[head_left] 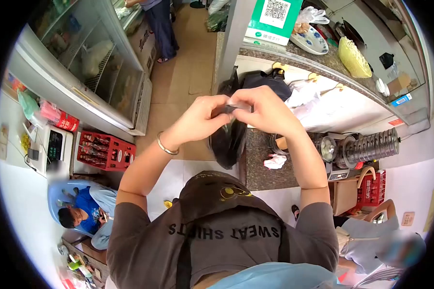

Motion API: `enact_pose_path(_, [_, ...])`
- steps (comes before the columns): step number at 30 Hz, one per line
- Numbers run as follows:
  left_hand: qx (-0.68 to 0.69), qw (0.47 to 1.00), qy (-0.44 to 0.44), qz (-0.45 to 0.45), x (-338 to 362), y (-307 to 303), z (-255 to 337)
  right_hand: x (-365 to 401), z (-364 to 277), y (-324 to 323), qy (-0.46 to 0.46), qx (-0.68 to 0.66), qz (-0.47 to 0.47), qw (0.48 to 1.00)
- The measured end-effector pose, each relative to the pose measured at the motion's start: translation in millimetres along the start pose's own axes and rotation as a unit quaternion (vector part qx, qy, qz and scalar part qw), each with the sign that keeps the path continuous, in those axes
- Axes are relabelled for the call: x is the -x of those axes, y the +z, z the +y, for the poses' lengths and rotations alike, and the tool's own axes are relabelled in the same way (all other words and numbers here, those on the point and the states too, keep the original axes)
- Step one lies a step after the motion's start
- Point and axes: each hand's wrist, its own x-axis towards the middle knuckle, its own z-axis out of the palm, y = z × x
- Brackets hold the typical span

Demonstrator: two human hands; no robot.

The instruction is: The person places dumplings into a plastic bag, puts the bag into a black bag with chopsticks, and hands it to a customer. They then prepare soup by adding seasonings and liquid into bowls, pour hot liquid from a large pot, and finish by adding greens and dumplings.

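Note:
My left hand (202, 117) and my right hand (266, 110) meet in front of me with fingers bent, thumbs and forefingers pinched close together. A small greyish, filmy bit shows between the fingertips; I cannot tell what it is. A bangle circles my left wrist. Directly beyond and beneath the hands hangs a black plastic bag (228, 147), partly covered by them. My brown apron (231, 216) fills the view below.
On the right, a granite counter (267, 174) carries stacked steel steamers (373, 147). A red bottle crate (106, 150) stands left, near a glass-door fridge (89, 58). A seated person (89, 207) is lower left, another lower right; a third stands at the back.

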Motion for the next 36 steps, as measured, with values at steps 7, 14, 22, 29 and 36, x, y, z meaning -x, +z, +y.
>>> enact_pose_path(7, [-0.21, 0.973, 0.07, 0.064, -18, 12, 13, -30, 140, 54, 0.117, -0.27, 0.195, 0.936])
enact_pose_path(14, [-0.157, 0.981, 0.105, 0.047, -24, -5, 59, -37, 131, 27, 0.169, -0.424, 0.293, 0.84])
enact_pose_path(22, [-0.122, 0.976, 0.13, -0.126, -14, 49, 73, 81, 84, 31, 0.159, -0.394, 0.391, 0.817])
enact_pose_path(29, [-0.049, 0.921, 0.15, -0.355, 34, 220, 71, 336, -18, 133, 0.173, -0.444, 0.603, 0.639])
enact_pose_path(36, [0.077, 0.817, 0.139, -0.554, 167, 477, 114, 525, -259, 239, 0.36, -0.212, 0.696, 0.584])
